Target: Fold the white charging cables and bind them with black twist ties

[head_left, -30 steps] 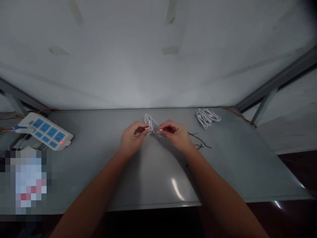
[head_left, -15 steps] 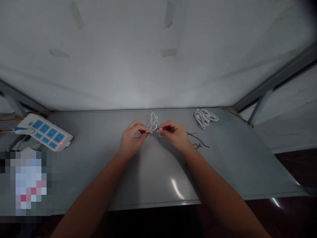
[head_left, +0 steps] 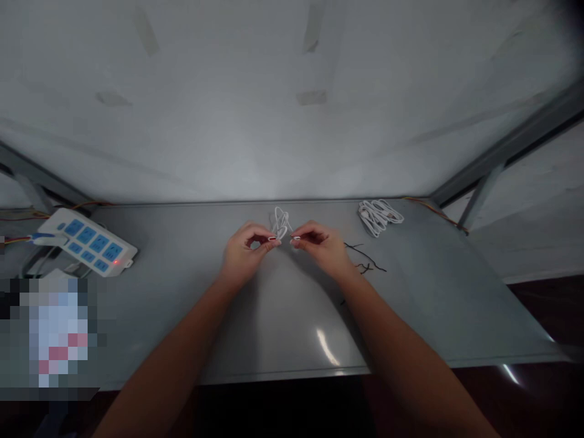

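Between my hands a loosely looped white cable (head_left: 281, 222) rises from the fingertips near the back of the grey table. My left hand (head_left: 247, 249) pinches one end of it between thumb and index finger, and a small white and red piece shows there. The other end, a small white connector (head_left: 296, 238), is pinched by my right hand (head_left: 325, 246). A small gap separates the two sets of fingertips. Just right of my right hand, thin black ties (head_left: 370, 258) lie on the tabletop.
Coiled white cables (head_left: 379, 217) lie at the back right of the table (head_left: 438, 304). A white power strip (head_left: 91, 242) with blue sockets and a lit red light is at the left. Below it, a pixelated patch hides part of the view. Metal frame bars flank the table.
My left fingers have shifted slightly, and the piece between them has turned a little. The cable loops have changed shape slightly. My right hand stays nearly still.
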Motion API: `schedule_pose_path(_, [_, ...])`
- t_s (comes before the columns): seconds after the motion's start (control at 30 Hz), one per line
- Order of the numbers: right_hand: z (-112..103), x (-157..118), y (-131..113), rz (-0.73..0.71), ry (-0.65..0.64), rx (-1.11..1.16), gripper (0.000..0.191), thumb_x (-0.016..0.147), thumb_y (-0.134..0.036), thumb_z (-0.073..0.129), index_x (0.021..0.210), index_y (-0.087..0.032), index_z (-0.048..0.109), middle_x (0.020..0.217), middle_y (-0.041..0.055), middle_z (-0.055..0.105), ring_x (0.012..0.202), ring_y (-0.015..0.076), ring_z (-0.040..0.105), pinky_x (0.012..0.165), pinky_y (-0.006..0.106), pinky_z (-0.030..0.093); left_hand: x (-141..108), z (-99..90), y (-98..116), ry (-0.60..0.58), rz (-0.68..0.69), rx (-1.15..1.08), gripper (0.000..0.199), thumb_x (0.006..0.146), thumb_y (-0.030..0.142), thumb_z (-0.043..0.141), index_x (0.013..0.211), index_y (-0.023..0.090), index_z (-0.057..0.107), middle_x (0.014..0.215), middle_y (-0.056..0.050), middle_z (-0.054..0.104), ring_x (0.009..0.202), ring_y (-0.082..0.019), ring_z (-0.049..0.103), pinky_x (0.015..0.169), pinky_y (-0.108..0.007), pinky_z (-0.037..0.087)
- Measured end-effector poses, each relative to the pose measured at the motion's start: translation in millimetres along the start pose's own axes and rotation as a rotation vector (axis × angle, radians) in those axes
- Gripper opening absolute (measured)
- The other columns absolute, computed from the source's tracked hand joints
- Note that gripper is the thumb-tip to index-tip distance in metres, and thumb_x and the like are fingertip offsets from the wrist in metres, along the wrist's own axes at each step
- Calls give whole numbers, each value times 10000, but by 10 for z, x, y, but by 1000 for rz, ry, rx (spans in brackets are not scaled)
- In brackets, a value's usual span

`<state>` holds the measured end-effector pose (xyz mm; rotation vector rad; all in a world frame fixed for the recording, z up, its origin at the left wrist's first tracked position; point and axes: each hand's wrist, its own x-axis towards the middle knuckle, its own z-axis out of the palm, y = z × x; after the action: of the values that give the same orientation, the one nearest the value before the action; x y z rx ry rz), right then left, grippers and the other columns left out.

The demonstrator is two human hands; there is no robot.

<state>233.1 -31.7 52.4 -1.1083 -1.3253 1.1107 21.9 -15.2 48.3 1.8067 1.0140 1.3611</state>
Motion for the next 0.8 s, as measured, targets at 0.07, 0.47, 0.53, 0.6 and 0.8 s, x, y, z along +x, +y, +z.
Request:
schedule_pose_path(0.07, [4, -5, -18, 8, -1, 7, 194, 715, -367, 858, 804, -236, 746, 807, 12, 700, 740, 173, 627, 724, 333, 503, 6, -2, 2, 4, -17, -9, 166, 824, 359, 828, 835, 225, 731, 851, -18, 670, 778, -141, 639, 714, -276, 532])
schedule_pose_path(0.47, [6, 2, -28, 21, -3, 60, 171, 708, -334, 855, 802, -237, 749, 778, 10, 709, 714, 170, 637, 702, 321, 516, 22, -20, 13, 10, -28, 0, 189, 813, 380, 831, 823, 224, 726, 846, -23, 677, 766, -146, 641, 706, -285, 528])
schedule_pose_path(0.53, [9, -4, -45, 21, -2, 55, 163, 708, -327, 852, 799, -239, 749, 779, 11, 707, 720, 174, 639, 701, 322, 516, 21, -20, 15, 8, -31, 5, 185, 812, 373, 833, 821, 222, 726, 844, -23, 678, 766, -146, 641, 709, -284, 526])
schedule_pose_path(0.6, [12, -8, -56, 22, -2, 42, 147, 712, -315, 843, 796, -243, 745, 779, 12, 705, 710, 173, 635, 695, 325, 514, 20, -19, 16, 6, -35, 4, 181, 811, 368, 831, 818, 220, 726, 842, -23, 678, 772, -147, 641, 713, -285, 526])
schedule_pose_path(0.8, [-19, 30, 11, 48, 101, 61, 238, 730, -389, 831, 827, -232, 680, 645, -23, 621, 566, 149, 573, 568, 307, 475, 25, -48, -28, 33, -124, 83, 201, 803, 390, 820, 865, 219, 733, 896, -41, 731, 839, -176, 663, 811, -327, 538])
